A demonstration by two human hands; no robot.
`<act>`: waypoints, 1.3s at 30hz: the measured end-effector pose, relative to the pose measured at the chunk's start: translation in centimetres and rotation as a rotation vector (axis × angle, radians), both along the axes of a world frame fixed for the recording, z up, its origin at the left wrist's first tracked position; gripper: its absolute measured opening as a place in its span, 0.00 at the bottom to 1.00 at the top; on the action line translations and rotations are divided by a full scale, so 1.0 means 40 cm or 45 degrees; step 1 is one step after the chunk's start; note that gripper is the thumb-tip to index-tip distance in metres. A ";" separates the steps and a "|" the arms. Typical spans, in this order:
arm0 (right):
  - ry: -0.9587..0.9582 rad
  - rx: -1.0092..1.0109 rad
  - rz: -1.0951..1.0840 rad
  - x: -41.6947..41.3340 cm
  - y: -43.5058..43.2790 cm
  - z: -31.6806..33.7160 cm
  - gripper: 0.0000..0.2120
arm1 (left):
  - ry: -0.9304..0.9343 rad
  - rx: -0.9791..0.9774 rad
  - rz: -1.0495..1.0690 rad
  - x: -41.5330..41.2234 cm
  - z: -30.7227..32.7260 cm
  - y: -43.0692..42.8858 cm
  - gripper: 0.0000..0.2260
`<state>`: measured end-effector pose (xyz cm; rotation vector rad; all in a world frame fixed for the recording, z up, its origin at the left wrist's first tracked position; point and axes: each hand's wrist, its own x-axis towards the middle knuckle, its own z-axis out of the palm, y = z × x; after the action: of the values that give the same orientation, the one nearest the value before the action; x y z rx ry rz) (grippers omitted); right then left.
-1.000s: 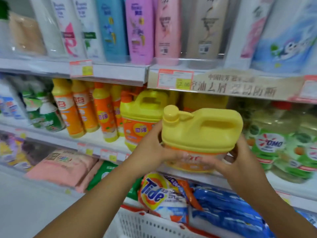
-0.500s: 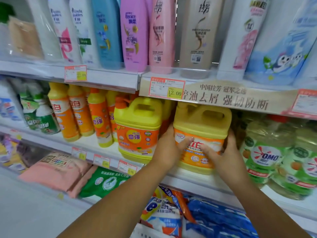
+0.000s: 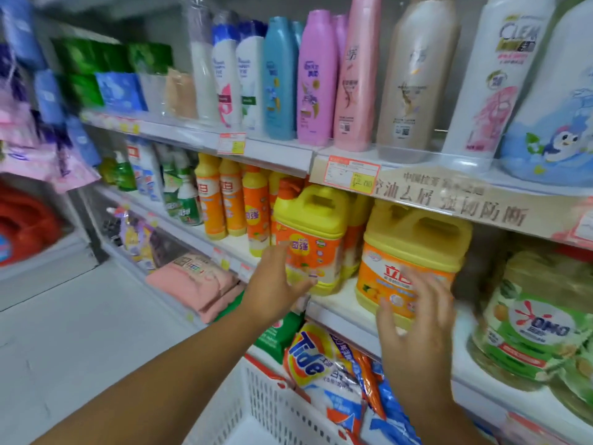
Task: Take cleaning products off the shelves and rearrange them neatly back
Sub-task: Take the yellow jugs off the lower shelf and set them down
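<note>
My right hand (image 3: 417, 332) spreads open, gripping nothing; just beyond its fingers (image 3: 414, 285) the yellow jug (image 3: 414, 242) stands upright, label toward me. My left hand (image 3: 272, 284) is open too, before the neighbouring jug (image 3: 313, 220).

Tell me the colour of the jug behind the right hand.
The jug is yellow with an orange label; the head view shows it best.

— Any way in between left jug (image 3: 311, 232) and right jug (image 3: 414, 248)?
— Only a narrow slot over bare shelf (image 3: 337, 298), closed at the back by rear jug (image 3: 353, 242).
— Above?
— Little: capped by banner (image 3: 449, 203) just over both tops.
— Right side?
— Walled by OMO bottles (image 3: 536, 326), with a dark gap beside right jug.
— In front?
— Open, down to basket (image 3: 272, 409).
</note>
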<state>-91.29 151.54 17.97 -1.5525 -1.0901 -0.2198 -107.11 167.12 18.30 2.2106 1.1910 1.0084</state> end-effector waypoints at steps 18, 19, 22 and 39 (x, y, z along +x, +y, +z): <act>0.296 -0.035 -0.063 -0.092 0.425 0.037 0.31 | -0.026 -0.848 -0.819 -0.020 -0.092 0.421 0.37; 0.315 -0.044 -0.081 -0.096 0.427 0.039 0.31 | -0.006 -0.867 -0.834 -0.019 -0.094 0.430 0.36; 0.350 -0.007 -0.099 -0.110 0.434 0.041 0.32 | 0.081 -0.875 -0.853 -0.018 -0.092 0.447 0.31; 0.424 -0.039 -0.109 -0.172 0.405 0.127 0.35 | -0.044 -0.756 -1.089 -0.028 -0.119 0.464 0.33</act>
<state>-98.17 167.75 23.05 -1.5970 -0.7698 0.0003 -108.25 185.69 13.54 1.8783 0.3443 0.2784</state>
